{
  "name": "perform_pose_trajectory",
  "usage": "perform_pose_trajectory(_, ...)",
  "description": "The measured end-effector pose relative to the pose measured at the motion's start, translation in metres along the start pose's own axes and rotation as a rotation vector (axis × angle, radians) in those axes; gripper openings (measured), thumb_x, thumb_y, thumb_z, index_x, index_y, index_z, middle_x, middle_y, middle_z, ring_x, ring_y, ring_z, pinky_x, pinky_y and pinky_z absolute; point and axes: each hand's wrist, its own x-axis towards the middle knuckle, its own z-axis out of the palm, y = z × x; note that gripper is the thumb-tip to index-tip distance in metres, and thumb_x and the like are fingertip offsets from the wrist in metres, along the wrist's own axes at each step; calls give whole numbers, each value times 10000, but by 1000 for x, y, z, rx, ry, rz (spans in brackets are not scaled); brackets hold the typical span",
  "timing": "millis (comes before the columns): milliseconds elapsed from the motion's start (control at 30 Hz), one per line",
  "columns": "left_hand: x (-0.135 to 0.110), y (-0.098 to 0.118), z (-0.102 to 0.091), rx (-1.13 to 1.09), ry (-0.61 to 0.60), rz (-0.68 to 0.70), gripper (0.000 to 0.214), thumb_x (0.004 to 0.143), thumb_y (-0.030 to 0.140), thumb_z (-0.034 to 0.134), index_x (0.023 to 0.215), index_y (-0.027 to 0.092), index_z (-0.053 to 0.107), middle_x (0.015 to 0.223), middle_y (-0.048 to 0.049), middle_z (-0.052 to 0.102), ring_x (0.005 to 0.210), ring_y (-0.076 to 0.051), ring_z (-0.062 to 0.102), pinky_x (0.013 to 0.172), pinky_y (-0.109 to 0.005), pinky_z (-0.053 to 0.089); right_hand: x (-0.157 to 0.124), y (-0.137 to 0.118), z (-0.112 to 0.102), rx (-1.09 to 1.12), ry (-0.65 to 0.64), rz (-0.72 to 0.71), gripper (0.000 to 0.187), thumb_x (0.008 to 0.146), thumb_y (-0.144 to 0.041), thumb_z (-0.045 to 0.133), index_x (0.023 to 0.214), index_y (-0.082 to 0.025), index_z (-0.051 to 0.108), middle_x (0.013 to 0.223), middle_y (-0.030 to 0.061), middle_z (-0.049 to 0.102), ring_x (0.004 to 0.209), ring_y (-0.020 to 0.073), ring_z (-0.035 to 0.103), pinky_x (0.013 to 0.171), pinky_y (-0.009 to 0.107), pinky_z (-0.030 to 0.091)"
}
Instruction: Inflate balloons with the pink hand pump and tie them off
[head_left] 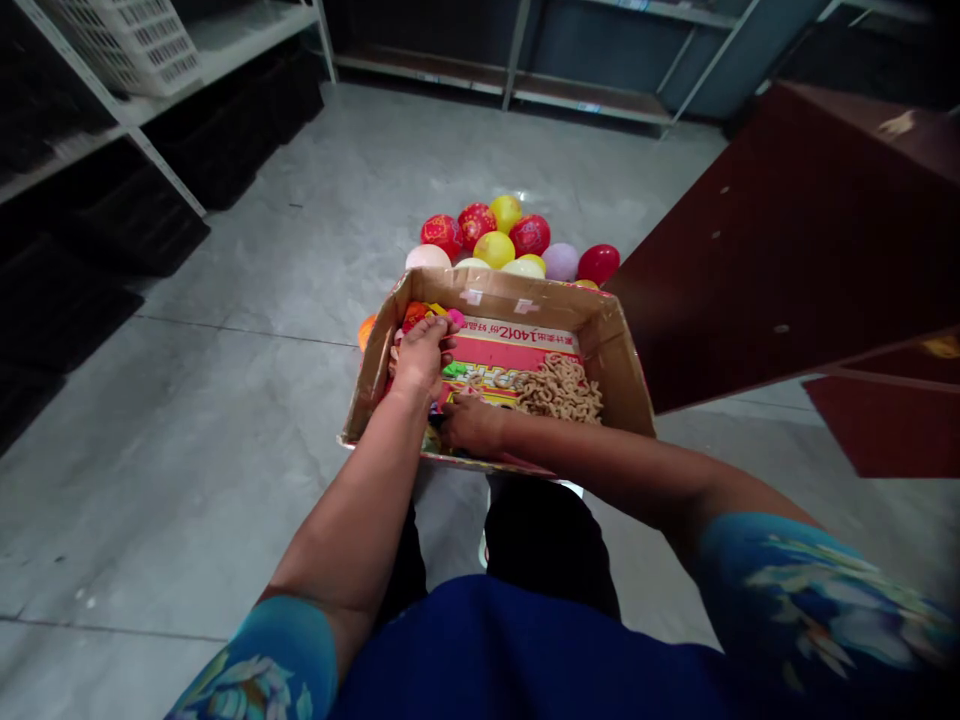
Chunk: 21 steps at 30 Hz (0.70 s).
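An open cardboard box [615, 370] is in front of my legs, and both my hands reach into its left part. My left hand [424, 355] has its fingers bent inward beside a bright pink flat piece [455, 317] and red-orange pieces [417, 316], which look like limp balloons. Whatever its fingers close on is hidden. Lower down, my right hand [472, 425] curls over small items near the box's near wall; its fingertips are covered. A green piece [454, 370] lies between the hands. Tan curled pieces [559, 390] are heaped on the right side of the box.
Inflated balloons, such as a red one [530, 235] and a yellow one [494, 250], sit on the floor behind the box. A dark red panel [780, 240] stands close on the right. Metal shelves [427, 68] line the back, and a white basket [142, 45] sits on the left shelving.
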Motion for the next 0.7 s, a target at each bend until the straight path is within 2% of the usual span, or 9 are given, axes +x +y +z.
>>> perform_pose_trajectory(100,3,7,-1,-22,-1,22,78,725,202,610,768,146,577,698,-1,601,499,-48,498,406,-138,308,12,-5,14,-130,25,-86,162,807,-130,560,752,-179,703,802,85,696,960,266,538,867,406,363)
perform_pose_trajectory(200,3,11,-3,-42,-10,16,47,737,184,594,756,144,578,689,-5,601,492,-53,496,398,-143,298,17,0,22,-110,52,-84,171,820,-127,547,745,-168,695,800,97,687,942,253,535,848,387,373)
perform_pose_trajectory(333,4,16,-6,-53,23,-15,28,733,167,600,745,149,581,676,-7,611,475,-57,490,391,-150,282,6,26,12,241,152,-1,107,829,-159,553,816,-161,660,842,59,674,819,185,554,759,309,414)
perform_pose_trajectory(433,6,17,-9,-35,51,-5,5,734,147,588,730,149,587,665,-7,616,484,-63,502,410,-158,301,-16,46,-8,615,319,175,122,883,-237,497,864,-166,595,797,15,636,694,129,545,655,249,429)
perform_pose_trajectory(533,8,13,-10,12,67,-11,39,745,136,565,730,144,601,673,-17,626,526,-82,542,460,-176,354,-40,55,-30,995,518,310,167,875,-333,513,818,-178,535,718,-24,577,630,104,534,592,223,435)
perform_pose_trajectory(633,11,4,-10,79,103,-57,45,759,159,570,764,149,614,703,-27,643,568,-108,573,497,-198,377,-57,53,-50,1149,662,388,185,839,-357,553,798,-179,519,717,-26,577,635,102,552,585,223,455)
perform_pose_trajectory(700,12,-1,-8,116,71,-95,67,781,190,571,788,153,626,746,-41,661,628,-126,600,534,-211,399,-64,51,-60,1180,712,450,167,835,-341,556,818,-177,530,714,-16,602,636,108,570,584,231,466)
